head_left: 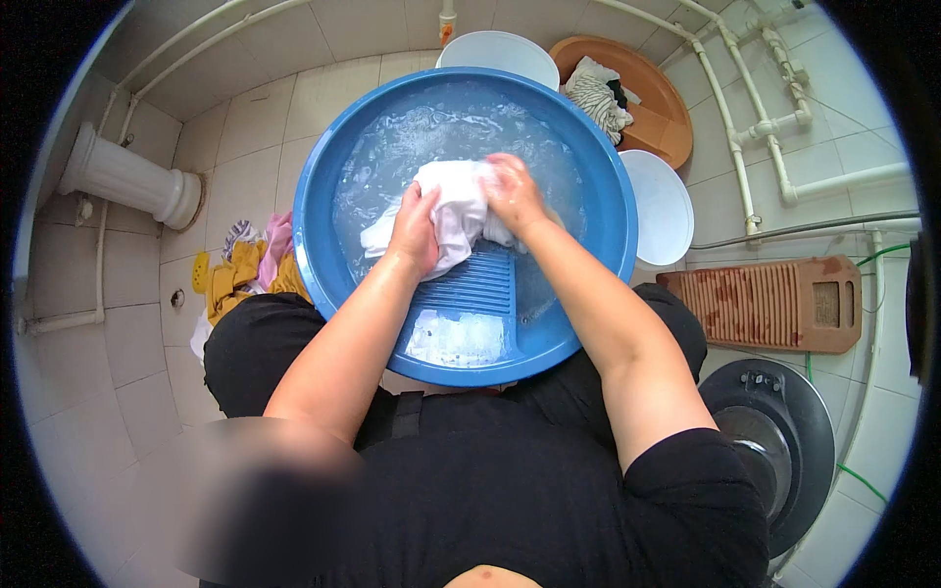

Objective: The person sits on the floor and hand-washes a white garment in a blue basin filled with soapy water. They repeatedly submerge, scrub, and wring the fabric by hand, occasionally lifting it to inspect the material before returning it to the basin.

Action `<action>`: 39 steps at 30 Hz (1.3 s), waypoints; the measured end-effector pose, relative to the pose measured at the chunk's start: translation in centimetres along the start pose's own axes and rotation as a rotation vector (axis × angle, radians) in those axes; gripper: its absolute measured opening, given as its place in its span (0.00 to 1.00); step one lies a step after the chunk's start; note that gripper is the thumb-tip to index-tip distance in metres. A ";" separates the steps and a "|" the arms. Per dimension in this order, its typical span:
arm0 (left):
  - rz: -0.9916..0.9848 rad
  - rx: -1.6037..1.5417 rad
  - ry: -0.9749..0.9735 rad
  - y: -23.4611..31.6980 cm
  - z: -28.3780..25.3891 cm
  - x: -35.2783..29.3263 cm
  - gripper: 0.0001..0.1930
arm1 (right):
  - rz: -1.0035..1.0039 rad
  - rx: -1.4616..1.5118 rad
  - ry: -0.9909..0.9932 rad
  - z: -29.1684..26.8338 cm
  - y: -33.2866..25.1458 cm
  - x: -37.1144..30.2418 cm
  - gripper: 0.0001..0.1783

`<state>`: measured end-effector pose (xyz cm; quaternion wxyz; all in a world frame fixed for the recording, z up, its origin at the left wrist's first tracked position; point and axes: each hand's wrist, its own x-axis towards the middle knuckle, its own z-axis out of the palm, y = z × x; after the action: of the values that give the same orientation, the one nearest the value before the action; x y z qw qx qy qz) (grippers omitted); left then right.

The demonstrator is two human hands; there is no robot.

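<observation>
A wet white cloth (455, 201), perhaps a garment, is bunched over the top of the ridged washboard (475, 294) built into a large blue basin (316, 186). My left hand (417, 233) is closed round the cloth's left side, thumb on top. On its upper right side my right hand (514, 194) grips the fabric with curled fingers, slightly blurred. Cloudy, sudsy water (421, 127) fills the basin around the cloth. Below the ridges is a whitish rectangular patch (458, 337). The cloth's underside is hidden.
Yellow, pink and striped clothes (245, 269) lie left of the basin. Behind it stand a white tub (500, 51) and a brown basin (671, 113) holding laundry. To the right are another white tub (659, 208), a brown washboard (765, 304) and a black round-topped object (814, 412). Pipes (730, 157) line the walls.
</observation>
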<state>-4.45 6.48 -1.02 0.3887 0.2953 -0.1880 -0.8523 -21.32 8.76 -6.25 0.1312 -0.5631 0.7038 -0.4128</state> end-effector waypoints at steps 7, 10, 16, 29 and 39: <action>-0.315 -0.367 -0.508 1.3 -5.8 2.2 0.23 | -0.573 0.177 -0.068 -0.2 -15.3 -3.6 0.05; -0.170 -0.288 -0.227 -0.7 -5.9 2.7 0.16 | -0.661 0.238 -0.060 -0.3 -14.7 -3.4 0.06; -0.089 0.077 0.125 -0.1 0.3 -1.9 0.14 | 0.044 0.124 -0.022 -0.9 -11.2 -1.6 0.11; 0.263 0.736 0.010 2.1 2.9 -1.8 0.14 | 0.447 -0.249 0.034 -5.1 -4.3 2.1 0.21; 0.117 2.176 0.097 1.4 -0.2 -3.1 0.41 | -0.052 -0.341 -0.593 -3.1 -0.8 0.8 0.37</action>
<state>-1.94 8.00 0.68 -0.0338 0.5049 -0.8397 -0.1972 -23.06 9.39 -3.50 0.2232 -0.6903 0.6793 -0.1107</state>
